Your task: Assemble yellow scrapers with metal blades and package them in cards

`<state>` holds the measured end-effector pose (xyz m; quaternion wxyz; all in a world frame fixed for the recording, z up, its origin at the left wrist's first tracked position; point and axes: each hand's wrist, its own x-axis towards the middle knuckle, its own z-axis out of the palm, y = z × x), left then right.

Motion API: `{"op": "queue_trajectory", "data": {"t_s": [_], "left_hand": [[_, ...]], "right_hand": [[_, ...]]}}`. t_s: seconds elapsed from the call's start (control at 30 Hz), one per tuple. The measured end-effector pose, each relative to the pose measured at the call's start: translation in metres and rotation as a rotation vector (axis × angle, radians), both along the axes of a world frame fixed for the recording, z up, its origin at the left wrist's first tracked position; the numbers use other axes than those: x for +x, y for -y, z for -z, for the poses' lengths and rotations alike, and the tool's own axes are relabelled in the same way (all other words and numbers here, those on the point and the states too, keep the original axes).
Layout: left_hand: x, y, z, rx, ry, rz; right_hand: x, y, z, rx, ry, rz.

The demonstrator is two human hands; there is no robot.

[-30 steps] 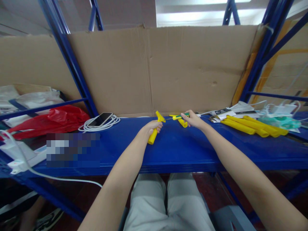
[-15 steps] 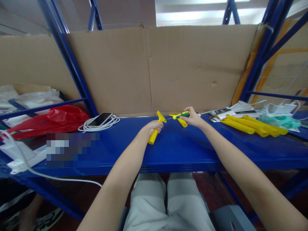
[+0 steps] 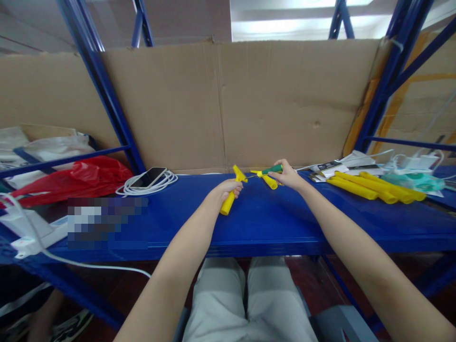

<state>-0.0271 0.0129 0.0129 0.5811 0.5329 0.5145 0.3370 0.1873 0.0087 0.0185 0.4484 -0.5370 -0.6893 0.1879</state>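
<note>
My left hand [image 3: 230,189] is wrapped round a yellow T-shaped piece [image 3: 226,205], whose wider head sticks out above my fingers. In my right hand [image 3: 284,175] is a green-handled screwdriver [image 3: 273,168], held nearly level. Its thin shaft points left and reaches the head of the yellow piece; whether the tip sits inside it is too small to tell. Behind the screwdriver, a second yellow piece [image 3: 271,183] lies on the blue shelf top [image 3: 263,218], partly hidden by the tool and my fingers.
Several yellow tubes [image 3: 356,185] lie at the right beside papers [image 3: 329,168] and a green plastic bag [image 3: 413,179]. A phone [image 3: 149,177] rests on a coiled white cable [image 3: 169,178] at the left, near a red bag [image 3: 89,178]. Cardboard [image 3: 285,104] stands behind.
The screwdriver's handle looks turned about its length, and my right fingers have shifted slightly on it. Both hands remain in nearly the same place.
</note>
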Motion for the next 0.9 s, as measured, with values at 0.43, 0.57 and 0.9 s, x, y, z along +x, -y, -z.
{"op": "queue_trajectory", "data": {"t_s": [0.43,0.57,0.9], "left_hand": [[-0.001,0.002,-0.003,-0.002,0.003,-0.021],[-0.001,0.003,-0.004,0.007,0.000,-0.034],[-0.001,0.001,-0.003,0.010,-0.004,-0.040]], "right_hand": [[0.005,-0.002,0.005,-0.025,0.107,0.014],[0.004,-0.001,0.003,-0.017,0.151,0.049],[0.003,-0.006,0.008,0.005,0.023,-0.040]]}}
